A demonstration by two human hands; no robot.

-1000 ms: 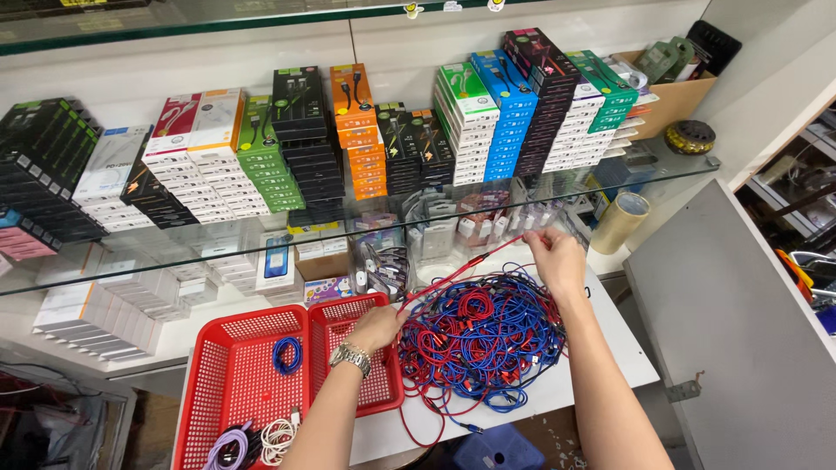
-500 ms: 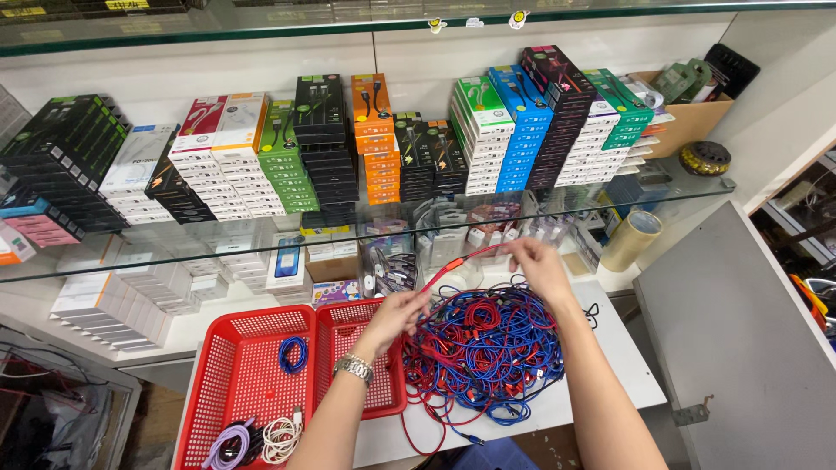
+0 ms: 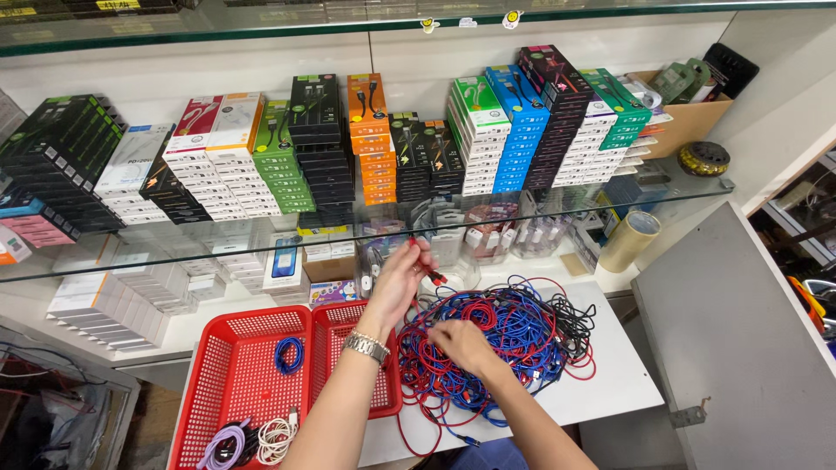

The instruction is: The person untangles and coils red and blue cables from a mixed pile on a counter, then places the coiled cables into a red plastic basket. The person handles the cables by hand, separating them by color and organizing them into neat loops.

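The tangle of cables [image 3: 501, 344], red, blue and black, is lying heaped on the white table [image 3: 610, 392], at about three o'clock from the two red baskets [image 3: 252, 374]. I'd judge it light, limp and springy: the loops are snagging one another, so pulling anywhere in the middle would drag the whole heap. The plug end looks like the sound place to pinch.

The left hand [image 3: 402, 277], with a metal watch [image 3: 366, 346] at the wrist, is reaching up toward twelve o'clock and pinching the end of a red cable [image 3: 435, 277] between thumb and fingertips, the other fingers loosely curled. The right hand [image 3: 460, 342] is lying palm-down on the heap, fingers bent into the loops; whether it is gripping a strand I cannot tell.
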